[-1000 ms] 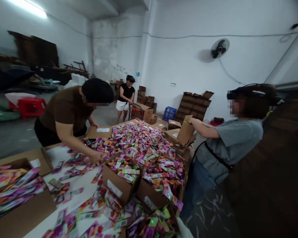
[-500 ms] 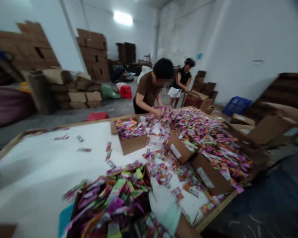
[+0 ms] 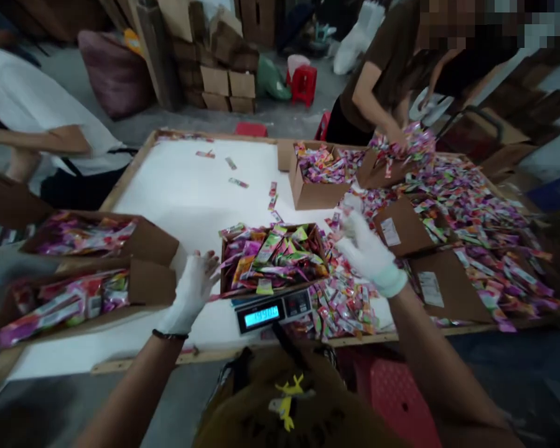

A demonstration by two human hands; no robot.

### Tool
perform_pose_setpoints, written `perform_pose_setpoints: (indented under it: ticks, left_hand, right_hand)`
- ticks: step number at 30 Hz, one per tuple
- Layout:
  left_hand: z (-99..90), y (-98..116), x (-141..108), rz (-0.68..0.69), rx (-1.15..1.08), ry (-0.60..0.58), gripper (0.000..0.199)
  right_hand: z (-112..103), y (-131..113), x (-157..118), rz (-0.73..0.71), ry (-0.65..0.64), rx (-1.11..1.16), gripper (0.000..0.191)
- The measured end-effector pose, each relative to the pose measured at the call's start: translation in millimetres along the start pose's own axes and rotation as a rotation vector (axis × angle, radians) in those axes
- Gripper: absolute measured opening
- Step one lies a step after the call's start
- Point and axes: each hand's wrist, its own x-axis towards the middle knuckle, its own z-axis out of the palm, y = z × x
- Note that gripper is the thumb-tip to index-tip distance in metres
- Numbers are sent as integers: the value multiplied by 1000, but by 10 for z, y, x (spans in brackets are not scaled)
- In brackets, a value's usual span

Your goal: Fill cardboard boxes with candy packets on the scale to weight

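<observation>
A cardboard box heaped with colourful slim packets sits on a digital scale whose blue display is lit. My left hand, in a white glove with bare fingertips, is open just left of the box, its fingers apart; whether they touch the cardboard I cannot tell. To the right, my gloved right hand hovers over loose packets strewn on the white tabletop. Its fingers are spread and slightly blurred, with nothing visible in them.
Two filled boxes stand at the left near a person in a white shirt. Another filled box is across the table, beside a co-worker's hands gathering packets. Labelled boxes lie right, amid a large packet pile.
My view has swung down and left, bringing both hands, the scale and the left boxes into sight. The right hand has moved up from the packed box's side to over the loose packets.
</observation>
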Motion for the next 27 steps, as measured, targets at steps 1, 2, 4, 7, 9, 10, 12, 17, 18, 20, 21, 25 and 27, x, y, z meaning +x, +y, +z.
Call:
perform_pose_setpoints:
  ticks: [1,2,4,7,9,10,12,17,18,20,21,25,27]
  left_hand:
    - [-97,-4,6,-10,14,54,36]
    - [-193,-14,2,-34,25,111,38]
    - [-369,-62,-37,-84,39,206,42]
    - [-573,-218,-150,-120,33,280,42]
    - [-681,-361,-231,-146,13,294,40]
    - [-731,-435,-269,-161,2,304,40]
    - [-823,-566,-338,-192,-24,317,41]
    - [-985,-722,-461,-222,-55,327,41]
    - [-1000,-730,-473,-216,-57,332,41]
    - [-1009,-736,-485,-210,-58,348,41]
    - [-1004,-736,-485,-212,-58,353,40]
    - [-939,-726,-475,-217,-53,331,37]
    - [-891,-712,-474,-206,-58,296,36]
  right_hand:
    - [-51,-6,39,-60,22,53,83]
    - [-78,-28,87,-112,20,84,86]
    - [-65,-117,195,-210,-30,54,91]
    - [70,-324,327,-316,-139,-140,94]
    - [197,-469,381,-311,-199,-289,93]
    - [266,-534,399,-291,-225,-355,92]
    - [405,-635,426,-258,-286,-463,87]
    - [742,-681,462,-261,-362,-606,77]
    - [801,-656,465,-256,-349,-607,71]
    - [897,-587,468,-282,-309,-544,49]
    - [930,-549,469,-316,-293,-496,36]
    - [883,-448,493,-486,-253,-358,23]
    - [729,-441,511,-525,-205,-334,20]
